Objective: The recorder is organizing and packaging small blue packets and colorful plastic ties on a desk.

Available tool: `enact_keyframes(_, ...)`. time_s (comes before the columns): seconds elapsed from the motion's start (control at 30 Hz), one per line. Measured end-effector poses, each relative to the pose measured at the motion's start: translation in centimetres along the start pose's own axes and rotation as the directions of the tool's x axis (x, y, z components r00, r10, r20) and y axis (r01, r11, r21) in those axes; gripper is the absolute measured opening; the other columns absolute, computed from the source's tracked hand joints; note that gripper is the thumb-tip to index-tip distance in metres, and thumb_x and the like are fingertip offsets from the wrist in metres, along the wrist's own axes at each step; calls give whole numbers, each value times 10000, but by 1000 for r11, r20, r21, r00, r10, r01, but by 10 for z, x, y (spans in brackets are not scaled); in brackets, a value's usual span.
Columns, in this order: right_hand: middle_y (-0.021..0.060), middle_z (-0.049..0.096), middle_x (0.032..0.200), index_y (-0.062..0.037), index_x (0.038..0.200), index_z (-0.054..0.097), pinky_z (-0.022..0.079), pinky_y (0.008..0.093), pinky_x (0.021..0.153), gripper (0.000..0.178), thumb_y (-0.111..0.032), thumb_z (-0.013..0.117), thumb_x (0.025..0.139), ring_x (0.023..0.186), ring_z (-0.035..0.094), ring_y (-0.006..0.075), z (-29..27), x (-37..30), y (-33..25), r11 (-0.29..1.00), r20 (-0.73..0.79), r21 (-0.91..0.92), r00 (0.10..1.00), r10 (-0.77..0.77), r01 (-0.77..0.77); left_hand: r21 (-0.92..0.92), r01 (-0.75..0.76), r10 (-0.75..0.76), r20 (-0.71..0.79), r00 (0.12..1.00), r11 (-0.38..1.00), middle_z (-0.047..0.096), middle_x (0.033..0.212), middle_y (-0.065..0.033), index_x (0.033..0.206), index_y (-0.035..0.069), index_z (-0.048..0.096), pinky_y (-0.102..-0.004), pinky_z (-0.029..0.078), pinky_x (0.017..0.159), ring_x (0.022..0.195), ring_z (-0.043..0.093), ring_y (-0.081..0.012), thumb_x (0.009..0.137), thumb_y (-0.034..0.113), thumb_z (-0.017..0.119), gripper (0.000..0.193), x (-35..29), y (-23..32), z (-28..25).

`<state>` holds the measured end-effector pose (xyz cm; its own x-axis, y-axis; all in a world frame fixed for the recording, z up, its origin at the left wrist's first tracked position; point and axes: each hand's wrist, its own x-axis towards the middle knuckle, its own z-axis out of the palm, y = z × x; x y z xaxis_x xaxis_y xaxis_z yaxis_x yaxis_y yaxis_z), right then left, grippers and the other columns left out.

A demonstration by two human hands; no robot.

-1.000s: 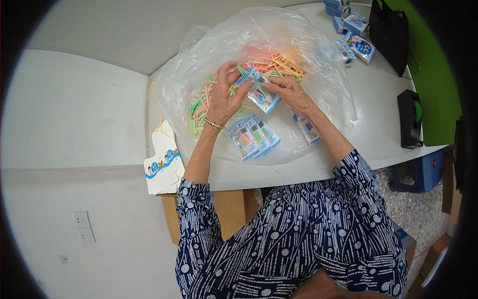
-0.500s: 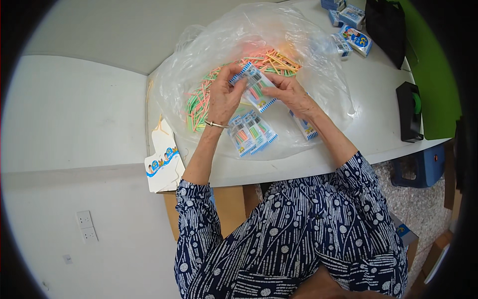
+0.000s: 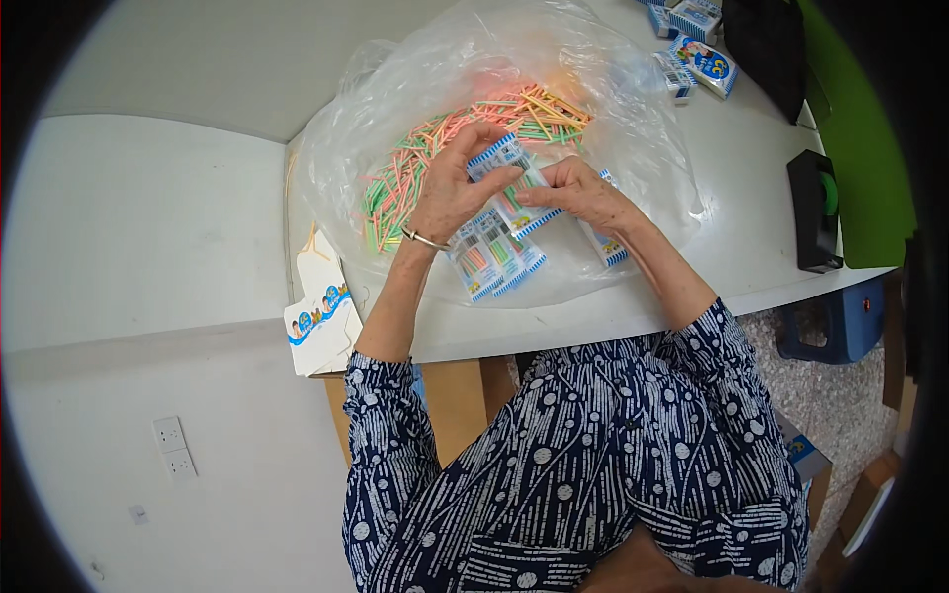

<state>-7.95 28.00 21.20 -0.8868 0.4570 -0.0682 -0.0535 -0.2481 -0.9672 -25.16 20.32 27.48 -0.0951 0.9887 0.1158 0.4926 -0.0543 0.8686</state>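
Observation:
Between both hands I hold a small clear packet (image 3: 511, 205) with blue-striped ends and pink and green sticks showing inside. My left hand (image 3: 457, 188) is closed on its upper left part, thumb across the front. The thumb and fingers of my right hand (image 3: 590, 201) pinch its right side. Just below lie several similar packets (image 3: 491, 259), overlapping side by side. Another packet (image 3: 606, 242) is partly hidden by my right wrist. Beyond my hands, a heap of thin pink, green and yellow sticks (image 3: 415, 163) rests in a large clear plastic bag (image 3: 633, 128).
White printed cards (image 3: 324, 321) lie at the table's left corner. Several blue-and-white packs (image 3: 704, 67) sit at the far right beside a black bag (image 3: 766, 54). A black tape dispenser (image 3: 816, 212) stands on the right, by a green panel (image 3: 865, 148). A blue stool (image 3: 832, 324) is below.
The held packet has come slightly nearer and turned more upright. My left thumb now reaches across its front, and my right fingers have shifted to its side.

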Motion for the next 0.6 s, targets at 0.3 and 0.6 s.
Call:
enact_keyframes(0.3,20,628,731,19,915,675,412,235,609,339,-299,701,801,663,520,59,11,-14,13,1000,141,29,990,4,-9,-224,256,-236,111,965,940,609,956,-39,1102,19,525,-228,482,736,870,575,-84,774,25,676,361,-23,6,1)
enact_keyframes(0.6,129,566,960,16,938,605,461,370,758,306,-214,699,758,899,555,304,-18,-71,15,381,-350,-910,796,-494,-163,283,187,-202,25,979,941,614,967,-44,1114,27,544,-271,465,802,905,583,-147,759,85,709,396,-87,-39,-25)
